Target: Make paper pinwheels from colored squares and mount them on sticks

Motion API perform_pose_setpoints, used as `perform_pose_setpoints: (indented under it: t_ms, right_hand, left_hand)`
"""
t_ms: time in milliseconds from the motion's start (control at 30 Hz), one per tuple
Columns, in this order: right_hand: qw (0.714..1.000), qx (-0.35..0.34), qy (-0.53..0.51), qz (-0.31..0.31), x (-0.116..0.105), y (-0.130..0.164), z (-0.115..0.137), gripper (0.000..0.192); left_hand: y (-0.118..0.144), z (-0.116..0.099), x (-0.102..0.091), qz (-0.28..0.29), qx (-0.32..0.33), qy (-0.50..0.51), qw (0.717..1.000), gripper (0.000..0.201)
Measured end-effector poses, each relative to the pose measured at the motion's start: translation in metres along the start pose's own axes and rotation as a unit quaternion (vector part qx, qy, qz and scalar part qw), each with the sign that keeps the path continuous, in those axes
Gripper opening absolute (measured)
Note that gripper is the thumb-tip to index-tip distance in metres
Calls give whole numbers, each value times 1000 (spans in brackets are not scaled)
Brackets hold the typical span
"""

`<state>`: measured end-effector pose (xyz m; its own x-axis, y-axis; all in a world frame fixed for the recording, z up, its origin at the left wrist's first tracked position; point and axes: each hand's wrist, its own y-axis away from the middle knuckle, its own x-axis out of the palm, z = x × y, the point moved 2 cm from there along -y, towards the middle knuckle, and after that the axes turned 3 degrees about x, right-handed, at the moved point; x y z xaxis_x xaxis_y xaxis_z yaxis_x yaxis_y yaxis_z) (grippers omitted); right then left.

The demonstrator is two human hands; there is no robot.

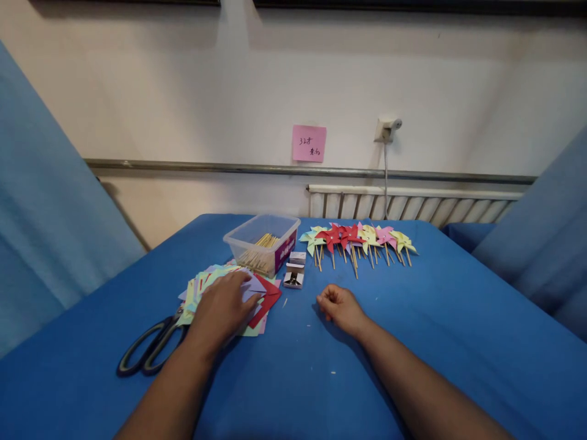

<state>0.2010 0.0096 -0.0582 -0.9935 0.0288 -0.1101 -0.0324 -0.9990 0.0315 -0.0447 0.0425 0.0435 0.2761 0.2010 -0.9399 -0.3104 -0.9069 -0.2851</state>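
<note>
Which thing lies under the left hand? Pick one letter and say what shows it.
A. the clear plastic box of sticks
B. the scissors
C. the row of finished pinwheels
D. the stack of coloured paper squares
D: the left hand lies flat on the stack of coloured paper squares, while the scissors lie beside it, untouched.
</note>
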Motion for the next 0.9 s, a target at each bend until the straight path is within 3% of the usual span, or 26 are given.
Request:
perform_pose_setpoints:
  t_ms: [167,500,700,800,900]
  right_hand:
    - [1000,-6,15,5,1,-1,-2,20]
    - [995,-3,100,-8,3,0,-8,16]
    - [995,-18,96,1,3,2,-5,14]
    - [992,-32,119,-8,3,4,-4,14]
    - [993,-28,114,-10,4,4,-3,15]
  left_hand:
    - [13,26,8,54,-33,-34,997,45]
    - [15,27,11,47,-62,20,997,53]
    - [11,29,11,26,-90,64,994,41]
    - [14,28,4,-18,-123,89,988,33]
    - [20,19,-12,-155,-168,125,965,33]
